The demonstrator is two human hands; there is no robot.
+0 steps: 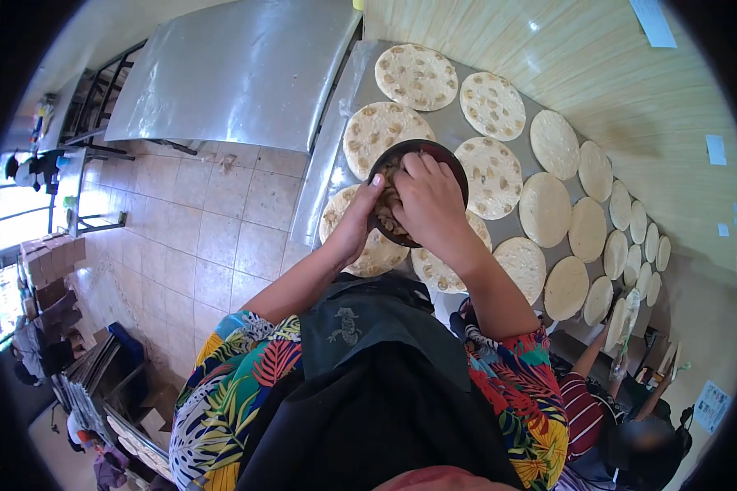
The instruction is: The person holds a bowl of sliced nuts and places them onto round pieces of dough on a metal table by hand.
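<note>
My left hand (354, 222) grips the near left side of a dark round bowl (458, 168), its thumb over the rim. Brownish slices (387, 200) lie in the bowl; their kind is not clear. My right hand (426, 195) reaches into the bowl from above, fingers curled down among the slices, fingertips hidden. Under and around the bowl lie flat dough rounds dotted with similar brown pieces, such as one dotted dough round (489, 177) to the right and another dotted dough round (385, 135) behind it.
Plain dough rounds (545, 209) run along the metal table (348, 106) to the right, beside a wood-patterned wall (549, 49). Another metal table (229, 65) stands at the upper left over a tiled floor (196, 213). At the lower right a co-worker in a striped sleeve (583, 413) handles a dough round.
</note>
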